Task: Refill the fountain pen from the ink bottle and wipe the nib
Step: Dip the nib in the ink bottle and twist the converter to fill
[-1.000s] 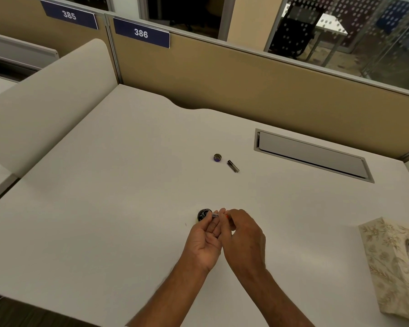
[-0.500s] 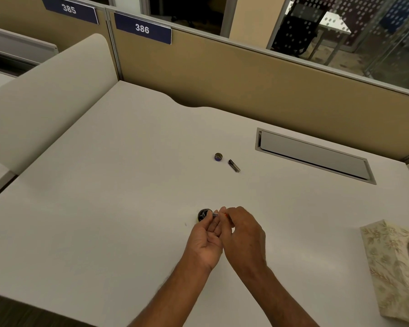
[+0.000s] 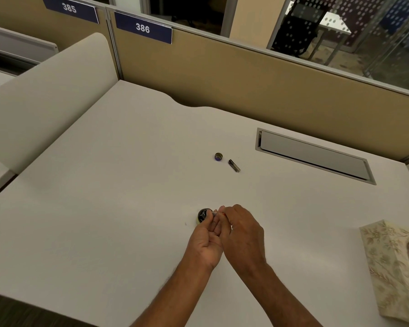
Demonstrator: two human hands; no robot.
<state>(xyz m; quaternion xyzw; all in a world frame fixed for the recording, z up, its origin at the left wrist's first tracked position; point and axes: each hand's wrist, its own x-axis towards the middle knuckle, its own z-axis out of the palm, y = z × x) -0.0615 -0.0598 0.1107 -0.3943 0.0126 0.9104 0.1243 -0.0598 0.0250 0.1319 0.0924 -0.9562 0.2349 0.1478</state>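
Neither hand has shifted: left hand [image 3: 206,241] and right hand [image 3: 242,232], fingers curled, pinch the slim fountain pen [image 3: 215,212] at the mouth of the round, glossy dark ink bottle [image 3: 202,215] near the matte white worktop's [image 3: 104,208] front edge, a round lid [image 3: 218,156] and a metal barrel [image 3: 234,165] lying mid-worktop.

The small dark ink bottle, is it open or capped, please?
Open: its small round cap lies apart on the white desk, beyond the dark ink bottle.
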